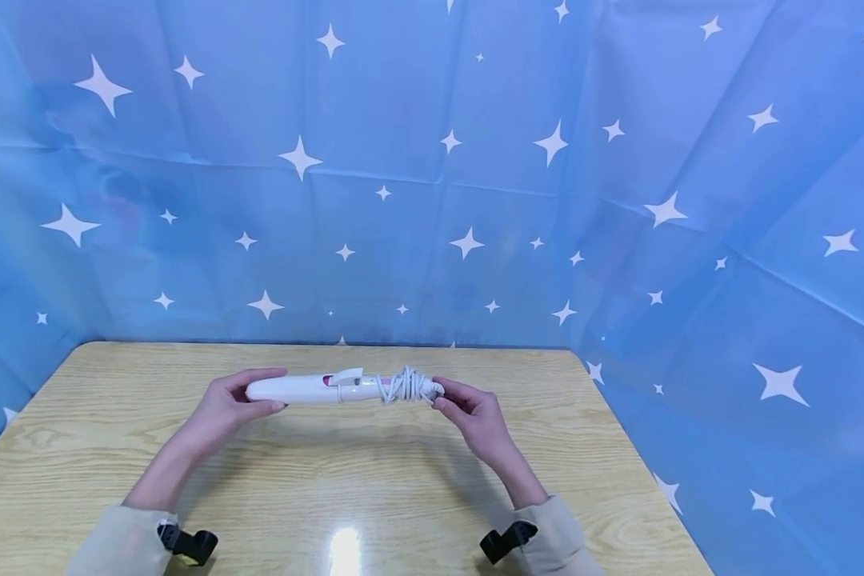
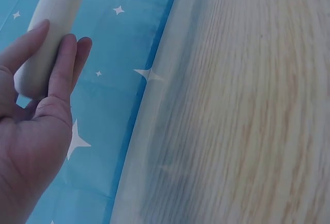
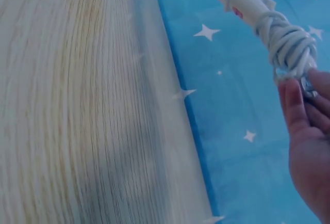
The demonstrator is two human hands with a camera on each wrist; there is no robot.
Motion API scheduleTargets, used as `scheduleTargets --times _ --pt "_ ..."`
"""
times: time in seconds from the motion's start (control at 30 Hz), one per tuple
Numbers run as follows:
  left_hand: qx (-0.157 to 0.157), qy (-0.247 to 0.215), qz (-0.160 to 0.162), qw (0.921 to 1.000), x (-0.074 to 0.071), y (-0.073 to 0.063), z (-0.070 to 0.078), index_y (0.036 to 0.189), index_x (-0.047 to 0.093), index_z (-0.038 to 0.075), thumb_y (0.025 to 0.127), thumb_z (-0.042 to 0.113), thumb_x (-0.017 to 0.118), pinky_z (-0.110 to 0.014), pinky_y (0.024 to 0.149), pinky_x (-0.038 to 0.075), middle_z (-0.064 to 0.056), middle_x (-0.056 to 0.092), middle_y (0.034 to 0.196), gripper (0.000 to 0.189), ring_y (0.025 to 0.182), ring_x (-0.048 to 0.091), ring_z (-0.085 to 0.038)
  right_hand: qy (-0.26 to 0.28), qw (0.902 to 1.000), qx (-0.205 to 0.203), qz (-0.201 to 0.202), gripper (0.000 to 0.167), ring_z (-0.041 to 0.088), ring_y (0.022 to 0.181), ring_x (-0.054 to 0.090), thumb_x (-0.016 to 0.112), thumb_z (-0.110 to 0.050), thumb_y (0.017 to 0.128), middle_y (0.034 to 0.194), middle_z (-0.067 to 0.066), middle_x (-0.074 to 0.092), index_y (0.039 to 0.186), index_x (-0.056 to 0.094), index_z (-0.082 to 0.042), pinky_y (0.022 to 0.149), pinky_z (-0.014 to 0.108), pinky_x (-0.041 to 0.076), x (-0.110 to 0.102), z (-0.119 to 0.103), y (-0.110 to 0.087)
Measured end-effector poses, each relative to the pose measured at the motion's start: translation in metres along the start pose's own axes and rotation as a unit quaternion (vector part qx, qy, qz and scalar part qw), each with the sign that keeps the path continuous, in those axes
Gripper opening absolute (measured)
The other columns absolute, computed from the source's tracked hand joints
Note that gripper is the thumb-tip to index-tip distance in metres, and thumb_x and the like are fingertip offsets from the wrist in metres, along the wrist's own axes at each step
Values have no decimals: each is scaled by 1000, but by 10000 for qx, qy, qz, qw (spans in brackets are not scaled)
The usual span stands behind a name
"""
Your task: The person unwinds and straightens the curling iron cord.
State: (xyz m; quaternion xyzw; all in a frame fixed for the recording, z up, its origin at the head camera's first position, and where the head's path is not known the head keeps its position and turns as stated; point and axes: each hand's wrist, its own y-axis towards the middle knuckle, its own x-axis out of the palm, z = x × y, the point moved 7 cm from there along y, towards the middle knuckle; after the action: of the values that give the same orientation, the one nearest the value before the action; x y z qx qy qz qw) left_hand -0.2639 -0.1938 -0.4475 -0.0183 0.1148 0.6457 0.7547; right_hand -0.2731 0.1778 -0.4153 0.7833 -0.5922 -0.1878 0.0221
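Observation:
A white curling iron [image 1: 295, 390] with pink details and a raised lever [image 1: 347, 376] is held level above the table, crosswise between both hands. My left hand [image 1: 219, 412] grips its smooth rounded end, thumb on one side and fingers on the other. In the left wrist view that end of the curling iron [image 2: 58, 7] sits in the left fingers. The white power cord [image 3: 291, 46] is wound in several loops around the handle. At the corded end, my right hand [image 1: 482, 424] pinches the tip between thumb and fingers.
Below the hands lies a light wood-grain table [image 1: 317, 480], with a bright light reflection near its front. Blue cloth with white stars [image 1: 403, 200] hangs behind the table and along its right side. A dark wrist camera [image 1: 187, 546] is strapped over the left sleeve, another [image 1: 507, 542] over the right.

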Motion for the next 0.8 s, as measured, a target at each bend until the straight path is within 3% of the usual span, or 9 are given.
scheduleTargets --times 0.23,0.53,0.8 --pt "-76 -137 -36 9999 7 3 2 144 56 -1 91 16 81 -31 82 63 -22 54 136 61 105 62 -21 -81 9991 -45 411 32 12 97 69 66 -5 100 117 24 70 129 67 6 87 31 64 -4 -4 -1" --pt "33 -736 -206 9971 15 6 4 142 53 -7 91 8 79 -26 87 63 -27 49 137 59 102 72 -22 95 9979 173 621 28 14 92 72 66 1 99 114 24 71 125 68 8 93 49 62 -8 -3 -3" --pt "-64 -880 -309 9956 20 4 4 139 59 -4 90 8 80 -25 89 62 -29 52 136 55 97 75 -31 500 9945 402 827 19 24 82 76 67 5 97 108 27 72 114 69 13 86 34 65 -7 0 -3"
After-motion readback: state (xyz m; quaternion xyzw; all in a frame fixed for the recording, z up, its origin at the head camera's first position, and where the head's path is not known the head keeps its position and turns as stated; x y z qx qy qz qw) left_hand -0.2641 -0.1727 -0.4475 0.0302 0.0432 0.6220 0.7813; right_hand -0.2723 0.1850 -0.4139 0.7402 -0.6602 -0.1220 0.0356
